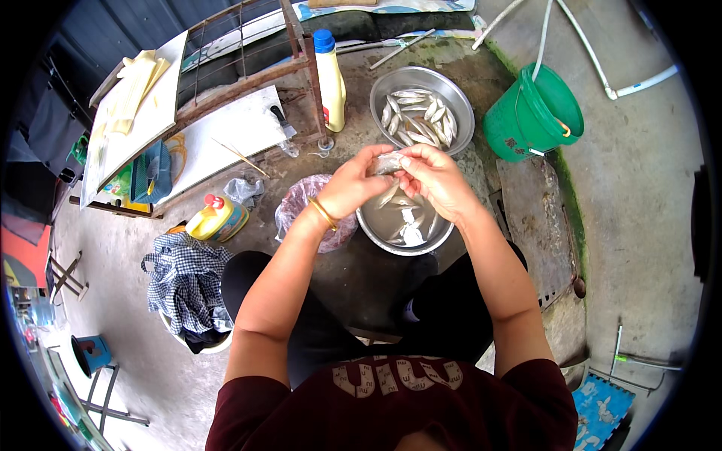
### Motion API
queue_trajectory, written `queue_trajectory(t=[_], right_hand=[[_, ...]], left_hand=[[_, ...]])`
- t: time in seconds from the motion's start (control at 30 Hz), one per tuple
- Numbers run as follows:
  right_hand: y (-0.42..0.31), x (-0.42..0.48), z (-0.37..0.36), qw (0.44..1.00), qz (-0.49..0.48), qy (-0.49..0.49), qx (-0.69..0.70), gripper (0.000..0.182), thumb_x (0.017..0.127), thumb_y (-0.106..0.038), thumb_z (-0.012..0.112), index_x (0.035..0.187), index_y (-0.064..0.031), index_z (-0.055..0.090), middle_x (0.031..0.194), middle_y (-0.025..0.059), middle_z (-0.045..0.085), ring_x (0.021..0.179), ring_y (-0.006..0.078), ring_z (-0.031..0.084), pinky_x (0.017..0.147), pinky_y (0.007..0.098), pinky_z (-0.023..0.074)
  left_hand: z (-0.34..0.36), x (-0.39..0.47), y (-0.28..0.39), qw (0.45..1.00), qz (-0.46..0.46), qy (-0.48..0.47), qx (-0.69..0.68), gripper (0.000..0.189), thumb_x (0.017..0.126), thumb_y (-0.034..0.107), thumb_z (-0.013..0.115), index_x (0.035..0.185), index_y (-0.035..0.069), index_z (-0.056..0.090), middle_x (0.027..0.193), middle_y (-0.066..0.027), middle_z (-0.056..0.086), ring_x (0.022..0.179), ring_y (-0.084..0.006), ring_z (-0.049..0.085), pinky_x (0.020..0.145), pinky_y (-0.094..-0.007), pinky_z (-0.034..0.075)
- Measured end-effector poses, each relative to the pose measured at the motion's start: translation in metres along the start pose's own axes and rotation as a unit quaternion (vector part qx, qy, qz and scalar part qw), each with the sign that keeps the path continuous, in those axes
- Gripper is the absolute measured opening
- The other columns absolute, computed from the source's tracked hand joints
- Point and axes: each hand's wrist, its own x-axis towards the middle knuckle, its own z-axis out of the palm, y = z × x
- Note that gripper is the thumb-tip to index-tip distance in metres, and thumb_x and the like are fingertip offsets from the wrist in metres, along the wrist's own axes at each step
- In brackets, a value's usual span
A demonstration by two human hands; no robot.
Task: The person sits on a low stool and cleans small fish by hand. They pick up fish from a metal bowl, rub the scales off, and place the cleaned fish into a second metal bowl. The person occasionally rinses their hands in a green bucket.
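Between my two hands is a small silvery fish, held above the near metal basin. My left hand, with a gold bangle at the wrist, grips one end of it. The fingers and thumb of my right hand pinch its other end. Below, the near metal basin contains murky water and several small fish. Just beyond my hands stands a second metal basin with many more small fish. Left of the near basin is a container lined with a thin plastic bag; its contents are unclear.
A green bucket stands at the right, with a white hose running into it. To the left are a yellow jug, a tub of checked cloth and a rusty metal rack. A tall yellow bottle stands beside the rack.
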Motion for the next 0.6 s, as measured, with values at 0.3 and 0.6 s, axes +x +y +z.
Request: queue_trajectory(t=[0.3,0.6], right_hand=[[0.010,0.005,0.005,0.991,-0.119,0.001,-0.066,0.016,0.097,-0.004,0.051,0.111,0.0021,0.055,0.090,0.0103,0.062,0.076,0.0148,0.063,0.068,0.0274,0.0537],[0.005,0.004,0.008,0.987,-0.121,0.052,-0.089,0.016,0.097,-0.003,0.051,0.112,0.0020,0.055,0.094,0.0104,0.063,0.076,0.0150,0.064,0.072,0.0274,0.0542]], left_hand=[[-0.013,0.001,-0.001,0.991,-0.094,-0.005,-0.090,0.026,0.089,0.009,0.063,0.112,-0.001,0.060,0.094,-0.0045,0.065,0.079,-0.0085,0.060,0.066,-0.0222,0.044],[-0.011,0.002,0.000,0.990,-0.075,0.015,-0.121,0.020,0.089,0.012,0.066,0.104,0.001,0.061,0.086,-0.0024,0.065,0.070,-0.0067,0.058,0.058,-0.0194,0.042]])
